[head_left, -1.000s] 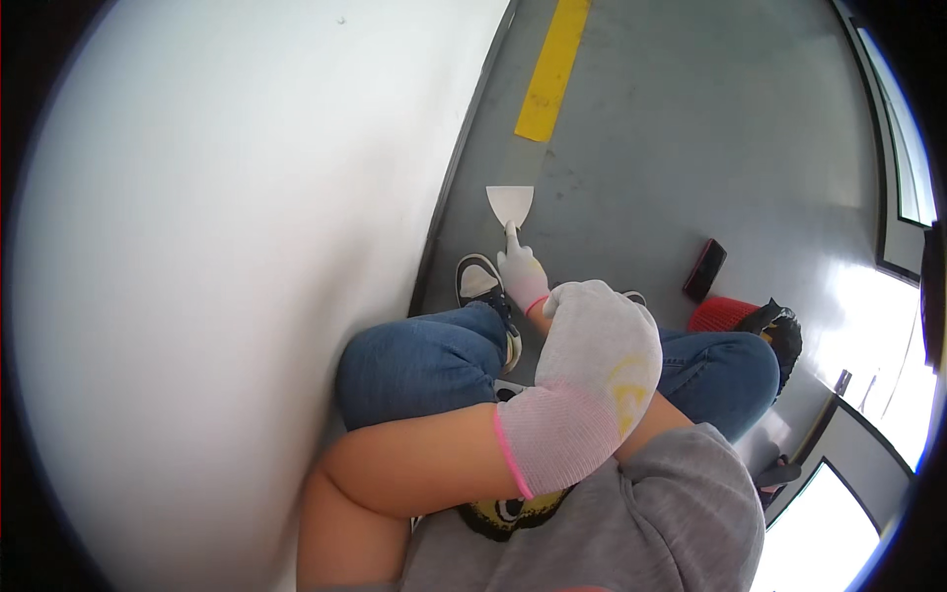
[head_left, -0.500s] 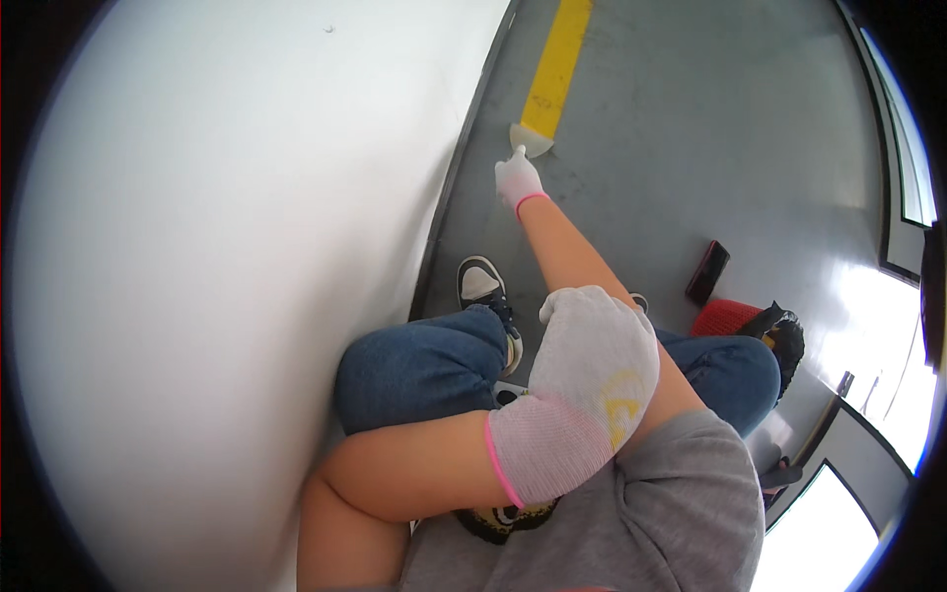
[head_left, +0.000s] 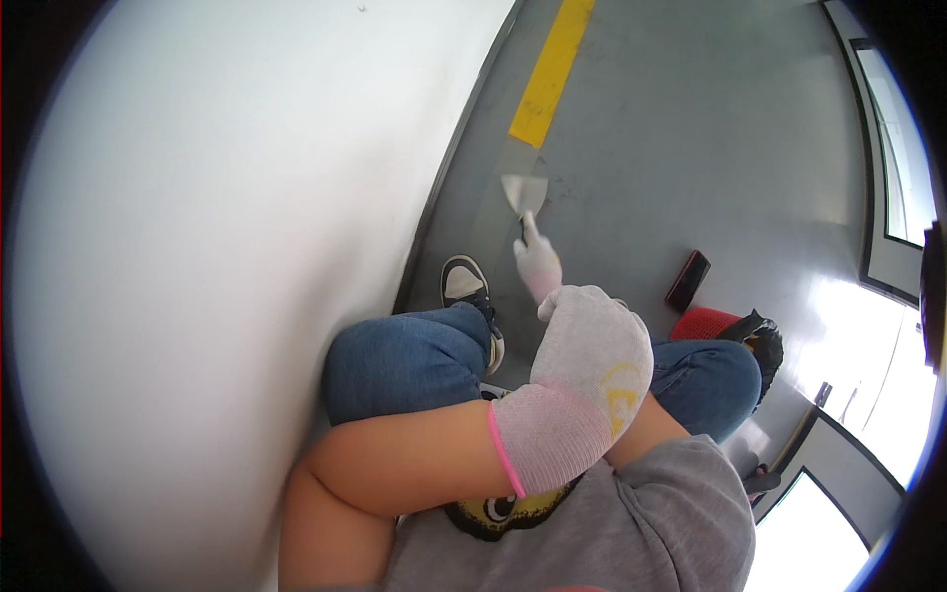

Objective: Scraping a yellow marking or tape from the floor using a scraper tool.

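Note:
In my right hand point(head_left: 539, 264), white-gloved and stretched out in front of me, is a scraper point(head_left: 525, 190) with a wide pale blade, slightly smeared by motion. Its blade points away from me, over the grey floor and short of the near end of a yellow tape strip point(head_left: 550, 74). My left hand point(head_left: 599, 350), in a pale knitted glove with a pink cuff, lies bent across in front of my right forearm and hides part of it. The fingers of that hand are turned out of sight.
A white wall point(head_left: 227, 247) runs close along my left, with a dark skirting at its foot. My shoe point(head_left: 466, 286) stands beside it. To the right on the floor lie a phone point(head_left: 688, 280), a red basket point(head_left: 702, 324) and a black plastic bag point(head_left: 758, 340).
My right hand has drawn the scraper back toward me, away from the tape's end, which now shows uncovered. My left hand stays nearly where it was. The view has shifted a little.

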Action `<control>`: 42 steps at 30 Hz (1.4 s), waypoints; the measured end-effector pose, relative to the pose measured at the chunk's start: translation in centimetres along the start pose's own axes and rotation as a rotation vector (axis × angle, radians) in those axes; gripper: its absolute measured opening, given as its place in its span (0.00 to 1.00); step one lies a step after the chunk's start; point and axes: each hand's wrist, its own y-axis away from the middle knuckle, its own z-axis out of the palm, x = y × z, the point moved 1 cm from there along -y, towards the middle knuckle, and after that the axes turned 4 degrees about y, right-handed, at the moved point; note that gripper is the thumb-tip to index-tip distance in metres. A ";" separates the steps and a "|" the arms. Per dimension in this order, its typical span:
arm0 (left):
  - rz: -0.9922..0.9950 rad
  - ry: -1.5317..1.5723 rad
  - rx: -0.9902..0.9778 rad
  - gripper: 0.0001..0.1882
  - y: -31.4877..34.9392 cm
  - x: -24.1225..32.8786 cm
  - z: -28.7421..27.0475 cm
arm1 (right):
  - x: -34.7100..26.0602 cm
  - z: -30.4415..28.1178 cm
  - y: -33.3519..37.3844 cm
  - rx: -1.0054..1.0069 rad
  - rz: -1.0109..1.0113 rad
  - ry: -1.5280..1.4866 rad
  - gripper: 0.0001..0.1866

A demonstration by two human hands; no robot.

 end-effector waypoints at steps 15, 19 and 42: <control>0.544 0.413 0.144 0.14 1.5 -8.0 -3.0 | -2.5 -2.7 -12.3 0.002 -0.040 0.184 0.28; 0.540 0.450 0.033 0.13 1.4 -9.5 -2.5 | -4.9 -5.1 -10.9 0.064 -0.062 0.261 0.27; -0.010 0.453 -0.208 0.13 0.3 -0.1 -0.5 | -2.3 -1.7 -4.5 0.046 -0.010 0.115 0.29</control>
